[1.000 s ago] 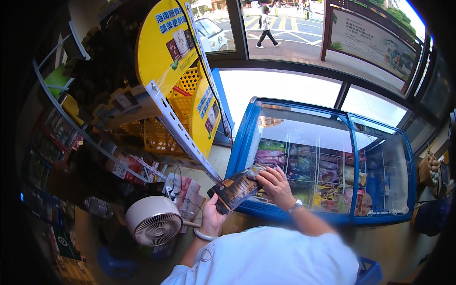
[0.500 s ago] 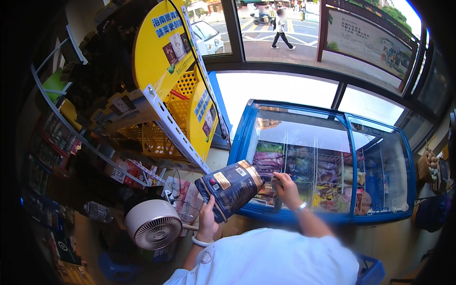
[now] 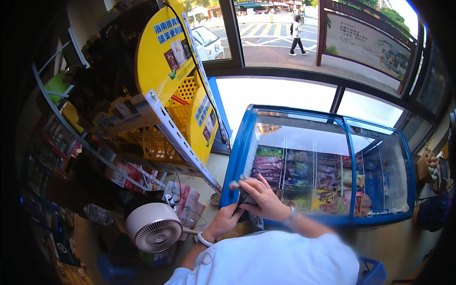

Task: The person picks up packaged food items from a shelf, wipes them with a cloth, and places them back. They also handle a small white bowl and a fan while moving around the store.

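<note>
Close together in front of my body, both hands are at a dark package [image 3: 244,201], seen nearly edge-on and largely hidden by them. My left hand [image 3: 222,221] is closed round its lower left side. My right hand [image 3: 267,203] lies across it from the right, fingers bent over the top. A greyish, cloth-like thing [image 3: 233,185] sticks out past those fingertips; the fingers hide most of it. Behind the hands stands a blue chest freezer [image 3: 233,164] with a glass top.
Bagged goods [image 3: 267,166] lie inside the freezer under the glass. A yellow display rack [image 3: 159,57] with a perforated white post stands left. Below it are a round fan [image 3: 154,228] and a box with cables [image 3: 183,197]. A blue basket [image 3: 373,271] sits behind at lower right.
The dark package has turned from showing its broad printed face to nearly edge-on. My right hand has moved left onto it, and my left hand has shifted slightly right. A passer-by outside walked right.
</note>
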